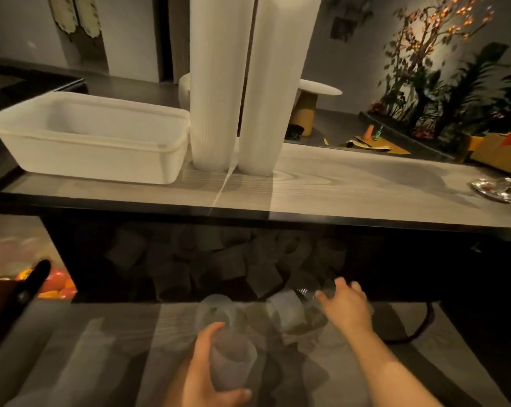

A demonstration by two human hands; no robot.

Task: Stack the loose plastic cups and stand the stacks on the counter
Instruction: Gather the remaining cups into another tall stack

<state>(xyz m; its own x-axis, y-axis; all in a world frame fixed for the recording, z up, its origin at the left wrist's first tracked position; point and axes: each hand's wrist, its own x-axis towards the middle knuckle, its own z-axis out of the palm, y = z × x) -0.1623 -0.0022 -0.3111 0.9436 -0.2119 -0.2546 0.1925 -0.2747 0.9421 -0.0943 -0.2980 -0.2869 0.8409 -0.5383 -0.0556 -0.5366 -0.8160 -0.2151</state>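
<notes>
Two tall white stacks of cups (220, 83) (273, 89) stand side by side on the counter (351, 183). Under the counter lies a dim heap of loose clear plastic cups (227, 265). My left hand (207, 371) grips a short stack of clear cups (232, 359) near the bottom of the view. My right hand (346, 304) reaches into the heap, its fingers on a clear cup (310, 293) lying on its side; whether they close round it is blurred.
A white rectangular plastic tub (95, 136) sits on the counter left of the tall stacks. Crumpled foil (494, 189) lies at the counter's right end. A black handle (22, 292) and orange items show at the lower left. Plants stand at the back right.
</notes>
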